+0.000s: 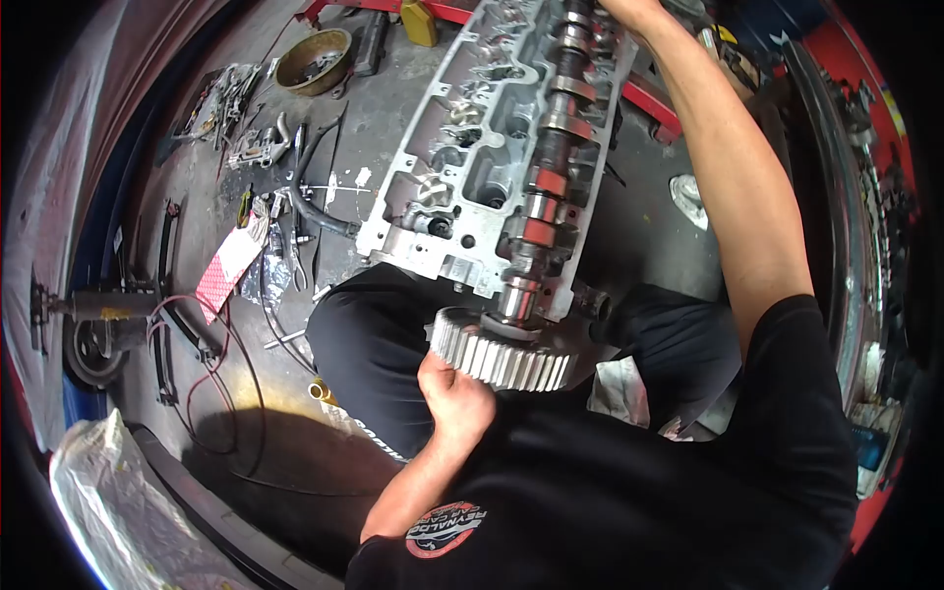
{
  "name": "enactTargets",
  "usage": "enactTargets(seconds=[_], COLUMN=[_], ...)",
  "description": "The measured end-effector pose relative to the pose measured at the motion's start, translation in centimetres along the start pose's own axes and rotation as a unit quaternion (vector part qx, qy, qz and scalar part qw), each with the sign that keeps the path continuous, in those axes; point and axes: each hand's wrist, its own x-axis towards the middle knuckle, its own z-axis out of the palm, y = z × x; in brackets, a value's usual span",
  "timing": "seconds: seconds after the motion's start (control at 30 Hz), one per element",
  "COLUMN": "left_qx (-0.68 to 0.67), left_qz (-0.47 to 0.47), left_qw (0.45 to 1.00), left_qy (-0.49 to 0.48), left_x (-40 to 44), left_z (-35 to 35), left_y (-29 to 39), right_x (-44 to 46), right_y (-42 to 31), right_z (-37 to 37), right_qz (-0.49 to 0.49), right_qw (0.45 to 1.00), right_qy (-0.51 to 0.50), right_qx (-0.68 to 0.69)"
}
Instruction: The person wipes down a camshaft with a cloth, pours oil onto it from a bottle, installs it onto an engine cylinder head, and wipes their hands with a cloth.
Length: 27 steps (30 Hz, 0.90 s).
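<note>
A camshaft (539, 206) with dark and shiny lobes lies lengthwise along the right side of a silver cylinder head (462, 157). At its near end is a toothed pulley (501, 356), overhanging the head's edge close to my body. My left hand (457, 398) is closed on the pulley's near left rim; its fingertips are hidden behind the teeth. My right arm stretches to the far end, where my right hand (632, 14) is beside the camshaft at the top edge of the view. Its fingers are mostly cut off, so their grip does not show.
On the floor to the left are a brown metal bowl (314, 62), a black hose (313, 202), scattered tools and a red-and-white packet (233, 261). A yellow bottle (418, 22) stands at the back. My knees (369, 329) flank the cylinder head's near end.
</note>
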Motion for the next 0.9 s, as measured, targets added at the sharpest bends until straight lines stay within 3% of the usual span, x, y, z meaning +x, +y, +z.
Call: enactTargets(seconds=[0.03, 0.07, 0.1, 0.13, 0.17, 0.2, 0.23, 0.33, 0.43, 0.5, 0.63, 0.7, 0.77, 0.83, 0.9], left_qx=[-0.041, -0.264, -0.472, -0.176, 0.139, 0.091, 0.099, -0.073, -0.139, -0.154, -0.161, -0.181, -0.165, -0.148, -0.126], left_qz=[0.002, -0.108, -0.21, -0.069, 0.083, 0.009, 0.019, -0.017, -0.039, -0.048, -0.045, -0.043, -0.025, -0.016, -0.003], left_qw=[0.999, 0.958, 0.852, 0.98, 0.986, 0.995, 0.992, 0.994, 0.987, 0.985, 0.984, 0.982, 0.986, 0.989, 0.992], left_qy=[0.03, 0.03, 0.082, 0.065, 0.04, 0.038, 0.081, 0.075, 0.074, 0.062, 0.055, 0.025, 0.014, -0.009, -0.013], left_x=[-0.6, -1.1, -1.6, -1.5, -1.5, -1.1, -0.6, 0.5, 0.6, 0.6, 1.0, 1.1, 1.4, 1.5, 1.4], left_z=[-0.1, -1.8, -3.5, -3.9, -4.1, -4.5, -4.9, -3.5, -2.5, -2.4, -2.0, -2.1, -2.5, -2.8, -2.8], left_y=[-0.1, -1.9, -3.8, -2.8, -1.3, 0.5, 0.5, 3.0, 3.7, 3.0, 2.0, 2.4, 1.8, 1.7, 1.6], right_x=[-1.0, 0.1, -0.7, -1.2, -1.5, -1.4, -1.0, -1.4, -2.3, -3.0, -3.8, -2.4, -1.4, -2.4, -2.8], right_y=[-1.0, 0.0, -1.1, -1.3, -1.4, -1.1, -0.4, 0.6, 1.3, 1.7, 2.5, 4.8, 7.2, 5.5, 6.3], right_z=[-0.1, 0.7, 0.7, 0.8, 0.9, 1.1, 1.5, 1.6, 1.2, 0.7, -0.3, -0.2, 0.2, -0.1, 0.1], right_qz=[0.005, -0.014, 0.009, 0.009, 0.006, 0.003, -0.008, -0.022, -0.007, 0.04, -0.004, 0.05, -0.056, -0.019, -0.037], right_qw=[1.0, 1.0, 1.0, 1.0, 1.0, 1.0, 1.0, 0.999, 0.999, 0.997, 0.996, 0.993, 0.993, 0.988, 0.993], right_qy=[-0.004, 0.011, 0.008, 0.003, -0.003, -0.003, -0.007, -0.019, -0.03, -0.017, -0.001, -0.041, -0.025, -0.068, -0.021], right_qx=[-0.007, -0.017, -0.014, 0.002, 0.019, 0.024, -0.003, -0.017, -0.027, -0.06, -0.091, -0.097, -0.104, -0.137, -0.11])
